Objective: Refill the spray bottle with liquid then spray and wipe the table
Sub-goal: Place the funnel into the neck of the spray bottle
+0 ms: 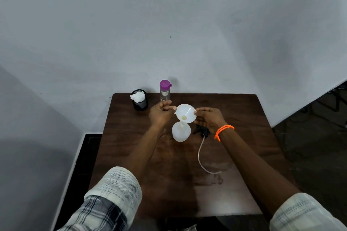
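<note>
A white funnel (185,113) stands tilted in the neck of the white spray bottle (181,131) at the middle of the brown table (244,118). My left hand (160,113) pinches the funnel's left rim. My right hand (210,118), with an orange band at the wrist, pinches the right rim. The black spray head (201,131) lies on the table just right of the bottle, partly under my right hand, its clear tube (201,157) curling toward me. A clear bottle with a purple cap (165,90) stands behind my left hand.
A black cup (140,102) holding white tissue stands at the table's far left corner. A grey wall runs right behind the table. Dark floor lies on both sides. A faint wet ring marks the wood near the tube's end.
</note>
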